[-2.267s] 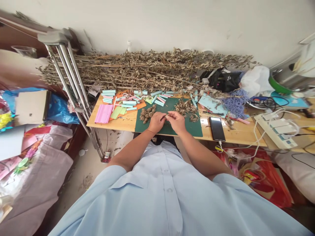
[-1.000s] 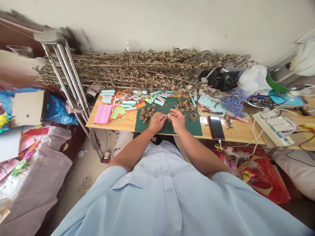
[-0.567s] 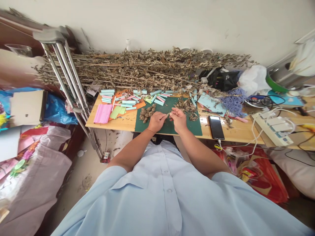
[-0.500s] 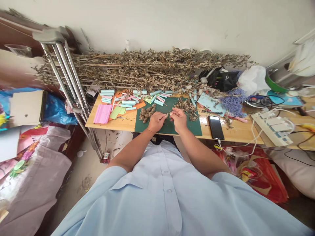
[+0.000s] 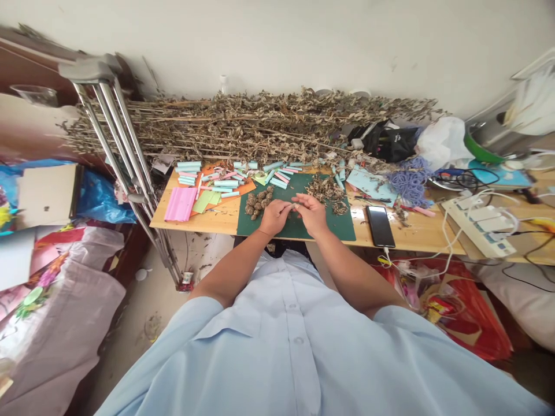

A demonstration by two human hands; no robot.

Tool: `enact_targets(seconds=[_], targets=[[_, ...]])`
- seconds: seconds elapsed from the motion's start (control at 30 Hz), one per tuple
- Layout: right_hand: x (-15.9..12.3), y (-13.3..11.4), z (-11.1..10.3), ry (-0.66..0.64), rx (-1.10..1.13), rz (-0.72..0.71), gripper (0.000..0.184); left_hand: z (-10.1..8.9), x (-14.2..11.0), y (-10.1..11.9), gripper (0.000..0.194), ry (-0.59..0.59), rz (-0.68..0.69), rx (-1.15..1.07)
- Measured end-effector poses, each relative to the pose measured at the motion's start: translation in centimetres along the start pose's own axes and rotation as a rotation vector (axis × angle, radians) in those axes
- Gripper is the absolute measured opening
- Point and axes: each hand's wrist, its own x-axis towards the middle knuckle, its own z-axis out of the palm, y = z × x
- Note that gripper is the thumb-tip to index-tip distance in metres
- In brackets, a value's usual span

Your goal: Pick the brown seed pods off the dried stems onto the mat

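My left hand (image 5: 275,217) and my right hand (image 5: 313,216) meet fingertip to fingertip above the front part of a green cutting mat (image 5: 340,228). Both are closed in a pinch around something small and pale that I cannot make out. Left of my left hand, several brown balls of dried plant (image 5: 259,202) lie heaped on the mat. Crumbled dried leaves (image 5: 324,188) are spread just beyond my right hand. Rolled blue paper tubes (image 5: 226,184) and a pink paper stack (image 5: 180,203) lie farther left on the table.
Long bundles of dried stalks (image 5: 243,127) run along the wall. A crutch (image 5: 115,121) leans at the table's left end. To the right are a phone (image 5: 380,225) on a cable, purple cord (image 5: 410,180) and a power strip (image 5: 479,225) with tangled wires.
My right hand has shifted slightly left, its fingers now touching those of my left hand. The small thing between them is now mostly covered.
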Motion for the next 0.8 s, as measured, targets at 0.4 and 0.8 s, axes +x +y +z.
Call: enact_targets(seconds=[0.4, 0.8], targets=[[0.0, -0.8, 0.6, 0.019, -0.145, -0.126, 0.044, 0.2, -0.1, -0.3, 0.022, -0.017, 0.027, 0.115], [-0.5, -1.4, -0.6, -0.033, -0.49, -0.318, 0.043, 0.2, -0.2, -0.4, 0.016, -0.018, 0.008, 0.131]])
